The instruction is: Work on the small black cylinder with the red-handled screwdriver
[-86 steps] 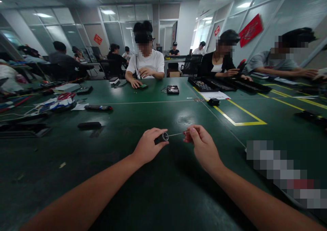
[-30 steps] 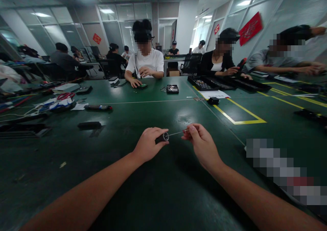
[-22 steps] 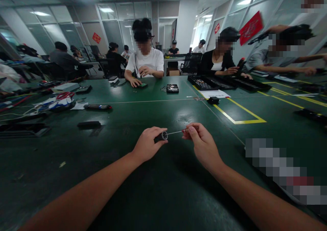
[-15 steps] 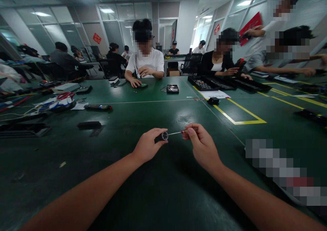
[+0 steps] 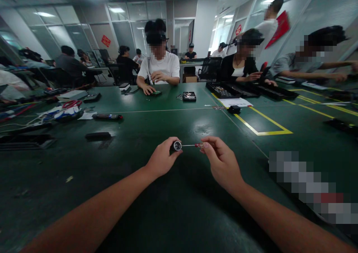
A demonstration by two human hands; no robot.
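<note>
Between the thumb and fingers of my left hand (image 5: 163, 156) is a small black cylinder (image 5: 177, 146) with a pale ring at its open end, which faces me and slightly right. My right hand (image 5: 222, 159) is closed round the reddish, see-through handle of a screwdriver (image 5: 199, 145). Its thin metal shaft points left, and the tip reaches the cylinder's ringed end; how deep it goes inside I cannot tell. Both hands are above the green table (image 5: 167, 215).
A black bar-shaped piece (image 5: 97, 136) and a dark pen-like tool (image 5: 107, 117) lie to the left, beyond them red-handled scissors (image 5: 72, 104). A small black block (image 5: 234, 109) sits by yellow tape. Across the table a person (image 5: 159, 68) handles a green board (image 5: 157, 93).
The cylinder has turned a little and shifted slightly left in my left hand. The screwdriver now lies more level. At the back right, a standing person has moved left.
</note>
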